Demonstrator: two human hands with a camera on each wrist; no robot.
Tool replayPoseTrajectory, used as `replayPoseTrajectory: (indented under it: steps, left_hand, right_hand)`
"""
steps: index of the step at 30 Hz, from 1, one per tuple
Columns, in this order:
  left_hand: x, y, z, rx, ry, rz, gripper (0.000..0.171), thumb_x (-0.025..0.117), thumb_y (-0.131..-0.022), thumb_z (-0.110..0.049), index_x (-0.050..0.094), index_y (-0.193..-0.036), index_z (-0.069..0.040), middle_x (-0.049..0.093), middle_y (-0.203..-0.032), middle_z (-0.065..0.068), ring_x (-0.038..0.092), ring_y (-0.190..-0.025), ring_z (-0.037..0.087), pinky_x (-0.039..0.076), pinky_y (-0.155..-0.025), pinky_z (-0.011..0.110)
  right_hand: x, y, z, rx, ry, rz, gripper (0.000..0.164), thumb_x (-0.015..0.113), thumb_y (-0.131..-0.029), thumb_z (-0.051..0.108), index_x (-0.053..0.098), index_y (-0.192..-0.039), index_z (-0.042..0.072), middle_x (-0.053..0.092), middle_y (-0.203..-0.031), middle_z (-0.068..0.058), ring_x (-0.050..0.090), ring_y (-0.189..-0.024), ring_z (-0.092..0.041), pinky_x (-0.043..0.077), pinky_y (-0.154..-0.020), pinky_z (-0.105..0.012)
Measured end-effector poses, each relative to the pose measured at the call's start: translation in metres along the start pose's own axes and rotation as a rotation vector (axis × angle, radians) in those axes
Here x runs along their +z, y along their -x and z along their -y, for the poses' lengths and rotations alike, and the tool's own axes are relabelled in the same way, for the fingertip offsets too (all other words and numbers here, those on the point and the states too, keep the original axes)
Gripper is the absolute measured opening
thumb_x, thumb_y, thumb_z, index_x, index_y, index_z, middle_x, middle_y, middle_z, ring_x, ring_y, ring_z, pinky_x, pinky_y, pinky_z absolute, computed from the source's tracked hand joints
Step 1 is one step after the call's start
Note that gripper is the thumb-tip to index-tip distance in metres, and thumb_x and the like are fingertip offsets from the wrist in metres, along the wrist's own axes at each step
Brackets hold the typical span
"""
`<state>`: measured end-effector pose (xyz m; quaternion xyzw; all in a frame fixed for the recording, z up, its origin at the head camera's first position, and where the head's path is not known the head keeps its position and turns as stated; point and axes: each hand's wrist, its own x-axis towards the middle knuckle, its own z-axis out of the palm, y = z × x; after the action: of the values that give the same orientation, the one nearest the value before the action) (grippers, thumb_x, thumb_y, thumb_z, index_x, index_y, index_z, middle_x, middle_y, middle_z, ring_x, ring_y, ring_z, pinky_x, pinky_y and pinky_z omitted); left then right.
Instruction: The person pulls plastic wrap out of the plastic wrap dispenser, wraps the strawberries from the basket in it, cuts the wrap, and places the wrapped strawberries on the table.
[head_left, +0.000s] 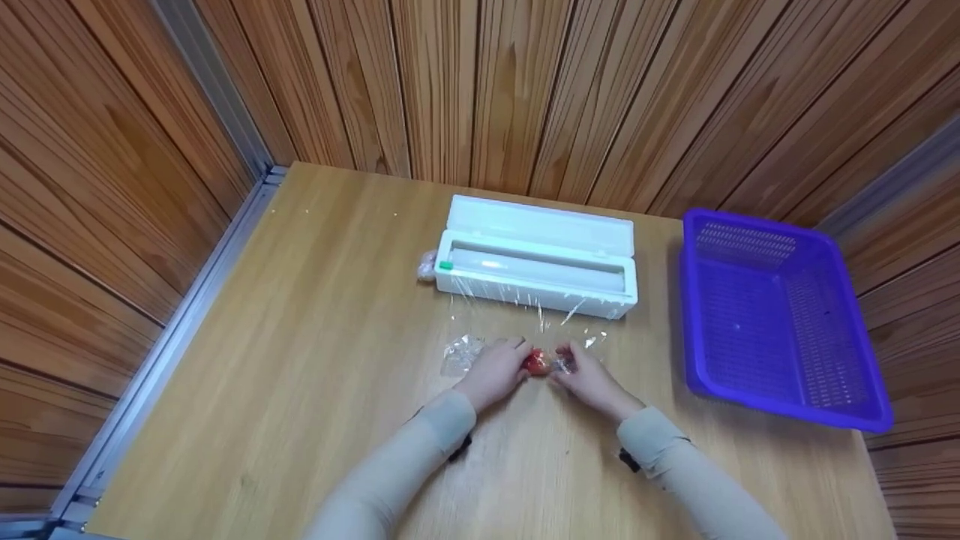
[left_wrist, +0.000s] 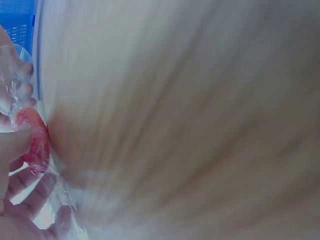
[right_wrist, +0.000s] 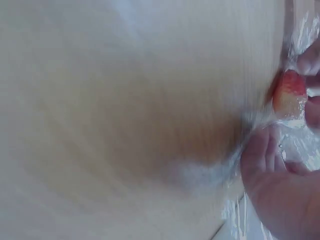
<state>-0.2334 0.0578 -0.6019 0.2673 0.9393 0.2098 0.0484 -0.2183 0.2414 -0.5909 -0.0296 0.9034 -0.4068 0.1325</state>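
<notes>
A small round red-and-yellow fruit, apple-like [head_left: 537, 363], sits inside clear plastic wrap [head_left: 463, 352] over the table. My left hand [head_left: 495, 369] grips it from the left; in the left wrist view the thumb lies across its red side. On the right, my right hand [head_left: 592, 381] pinches the gathered film close beside the fruit, as the right wrist view shows. Stretched film runs from the hands back to a white dispenser box [head_left: 536, 296] with its lid raised. The film roll [head_left: 536, 268] lies inside the box. Some fingertips are hidden behind film and fruit.
A purple plastic basket [head_left: 787, 416] stands at the table's right edge. Beside the dispenser's left end lies a pinkish wrapped item [head_left: 427, 266], partly hidden. Wooden panel walls [head_left: 510, 97] rise behind and at both sides of the table [head_left: 300, 360].
</notes>
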Motion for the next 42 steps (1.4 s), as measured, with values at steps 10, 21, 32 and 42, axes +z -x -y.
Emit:
replayPoseTrajectory:
  steps: [10, 21, 32, 42]
  left_hand:
    - [0.0, -0.003, -0.001, 0.035, -0.008, -0.036, 0.018, 0.046, -0.089, -0.023, 0.053, -0.105, -0.02, 0.056, -0.096, -0.001, 0.055, -0.091, 0.018, 0.045, -0.083, 0.033]
    - [-0.003, -0.003, -0.008, 0.05, 0.012, -0.016, 0.026, 0.045, -0.089, -0.03, 0.054, -0.112, -0.023, 0.055, -0.102, 0.002, 0.054, -0.094, 0.02, 0.045, -0.083, 0.035]
    - [-0.003, -0.007, -0.005, 0.009, -0.065, 0.047, 0.037, 0.037, -0.092, -0.023, 0.044, -0.128, -0.023, 0.051, -0.122, 0.008, 0.051, -0.109, 0.027, 0.041, -0.094, 0.041]
    - [0.0, -0.007, -0.009, -0.048, -0.125, 0.105, 0.048, 0.049, -0.087, -0.03, 0.036, -0.133, -0.027, 0.046, -0.123, 0.007, 0.047, -0.11, 0.026, 0.042, -0.086, 0.045]
  right_hand:
    - [-0.017, 0.02, -0.013, 0.134, -0.133, -0.197, 0.009, 0.049, -0.087, 0.01, 0.053, -0.093, 0.003, 0.057, -0.085, -0.009, 0.053, -0.078, -0.017, 0.047, -0.069, -0.028]
    - [-0.022, 0.03, -0.015, 0.041, -0.058, -0.492, 0.032, 0.054, -0.084, 0.014, 0.045, -0.11, -0.001, 0.048, -0.092, -0.011, 0.045, -0.086, -0.021, 0.038, -0.074, -0.027]
    - [0.001, 0.027, -0.02, -0.504, 0.769, -0.462, 0.037, 0.064, -0.075, 0.017, 0.054, -0.109, 0.005, 0.058, -0.101, -0.011, 0.053, -0.095, -0.028, 0.041, -0.085, -0.043]
    - [-0.004, 0.011, -0.02, -0.358, 0.715, -0.371, 0.007, 0.056, -0.08, 0.008, 0.06, -0.086, 0.007, 0.059, -0.091, -0.008, 0.052, -0.087, -0.026, 0.04, -0.081, -0.041]
